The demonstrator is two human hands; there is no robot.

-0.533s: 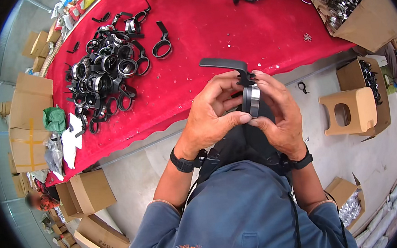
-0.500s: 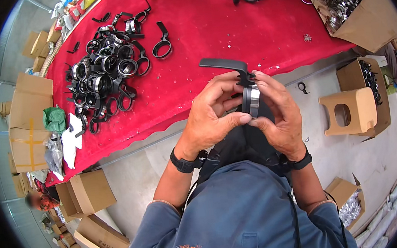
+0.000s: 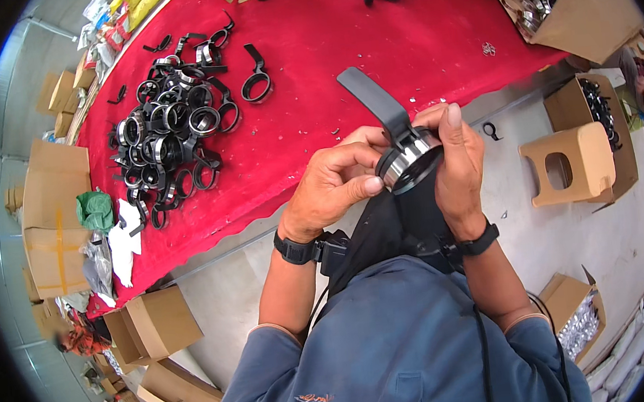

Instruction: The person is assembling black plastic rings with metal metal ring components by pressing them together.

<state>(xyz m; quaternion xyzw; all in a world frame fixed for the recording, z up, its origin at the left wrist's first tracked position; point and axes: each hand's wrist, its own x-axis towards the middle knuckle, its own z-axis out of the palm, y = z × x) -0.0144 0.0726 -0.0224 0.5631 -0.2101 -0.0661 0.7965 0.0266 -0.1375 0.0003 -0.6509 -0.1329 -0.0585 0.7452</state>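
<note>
Both hands hold a black handled ring with a shiny silver band (image 3: 403, 167) above my lap, just off the table's near edge. Its flat black handle (image 3: 374, 101) points up and to the left, and the ring's opening faces partly toward me. My left hand (image 3: 327, 185) grips the band's left side, with the thumb along its near edge. On the opposite side, my right hand (image 3: 457, 170) is closed round the ring, thumb raised; some of its fingers are hidden behind the ring. A similar handled ring (image 3: 256, 86) lies alone on the red-covered table (image 3: 309, 56).
A pile of handled rings (image 3: 167, 142) covers the table's left part. At the far right, a carton (image 3: 588, 5) spills silver bands. Cardboard boxes (image 3: 156, 323) stand on the floor at both sides. A cut-out cardboard piece (image 3: 575, 166) leans by the right box.
The handled ring has turned from edge-on to show its opening, and its handle now tilts up more steeply. My right thumb has moved from the ring's bottom to its upper right.
</note>
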